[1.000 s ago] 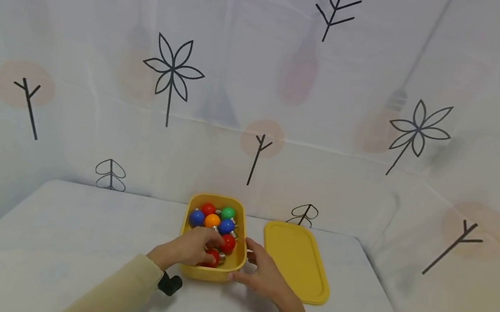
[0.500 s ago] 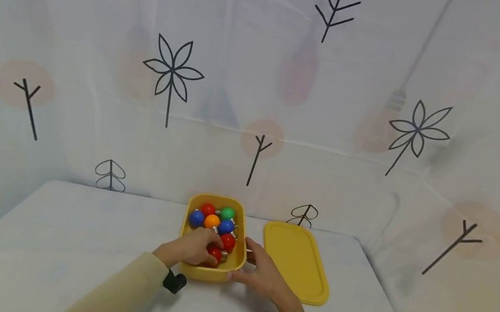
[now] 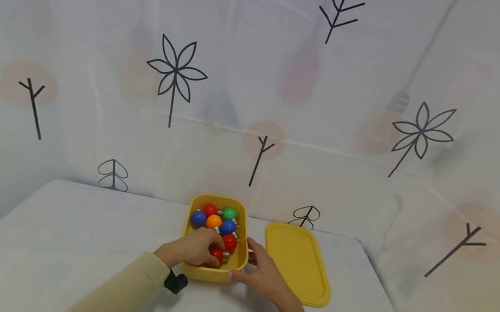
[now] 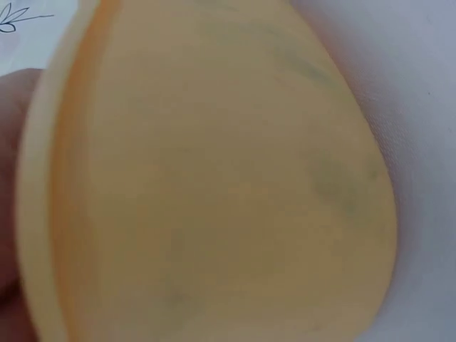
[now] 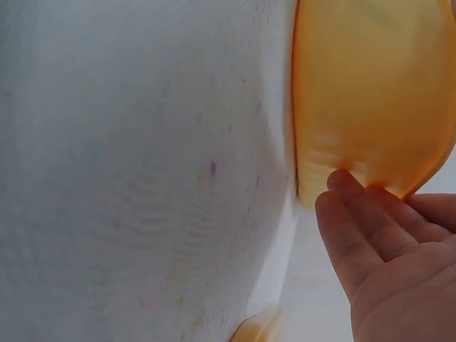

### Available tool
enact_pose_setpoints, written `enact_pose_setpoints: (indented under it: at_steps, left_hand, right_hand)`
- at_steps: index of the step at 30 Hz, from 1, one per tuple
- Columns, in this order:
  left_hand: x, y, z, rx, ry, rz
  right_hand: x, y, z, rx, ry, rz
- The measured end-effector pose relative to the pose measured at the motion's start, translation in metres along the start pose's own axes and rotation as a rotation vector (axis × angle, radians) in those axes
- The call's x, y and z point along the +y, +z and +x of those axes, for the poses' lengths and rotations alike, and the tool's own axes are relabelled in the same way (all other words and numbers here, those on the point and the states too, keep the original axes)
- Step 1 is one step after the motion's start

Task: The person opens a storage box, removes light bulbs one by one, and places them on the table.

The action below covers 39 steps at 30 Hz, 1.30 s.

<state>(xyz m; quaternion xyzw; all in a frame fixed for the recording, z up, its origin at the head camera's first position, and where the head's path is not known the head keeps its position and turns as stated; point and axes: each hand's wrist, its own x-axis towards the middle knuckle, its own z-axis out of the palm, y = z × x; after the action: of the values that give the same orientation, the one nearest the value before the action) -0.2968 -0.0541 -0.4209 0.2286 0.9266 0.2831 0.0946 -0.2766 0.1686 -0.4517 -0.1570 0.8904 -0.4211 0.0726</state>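
A yellow plastic box on the table holds several round coloured light bulbs with silvery screw bases. My left hand reaches in over the near left rim, its thumb and fingers around a red light bulb near the front. Just beyond it lies another red bulb. In the left wrist view the box's outer wall covers most of what shows. My right hand is at the box's near right corner. Its extended fingers touch the outer wall in the right wrist view, thumb by the rim.
Blue bulbs, an orange bulb and a green bulb lie towards the back of the box. A flat yellow lid lies right of it on the white table. A patterned curtain hangs behind.
My left hand and the red bulb in it have shifted slightly to the right inside the box. My right hand stays at the corner.
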Motion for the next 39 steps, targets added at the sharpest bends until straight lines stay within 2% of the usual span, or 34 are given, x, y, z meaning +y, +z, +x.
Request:
enact_pose_setpoints:
  at_steps: [8,16,21,26,33,39]
  left_hand:
    - [0.005,-0.01,-0.011,0.017,0.032,0.036]
    - [-0.004,-0.026,-0.026,0.078,0.112,0.002]
    - [-0.013,-0.038,-0.039,0.138,0.097,-0.027]
    - [-0.021,-0.049,-0.051,0.217,0.091,-0.017]
    - [-0.041,-0.056,-0.063,0.29,0.058,0.007]
    - [-0.06,-0.061,-0.067,0.351,0.032,0.006]
  right_hand:
    - [-0.002,-0.001,-0.001,-0.011,-0.015,0.004]
    - [-0.002,-0.001,0.0,-0.004,0.003,-0.002]
    - [-0.001,0.0,0.001,0.001,-0.007,-0.007]
    - [0.0,0.0,0.003,0.005,-0.009,-0.001]
    - [0.001,0.001,0.003,-0.003,0.005,0.007]
    - [-0.001,0.001,0.004,-0.01,0.006,0.007]
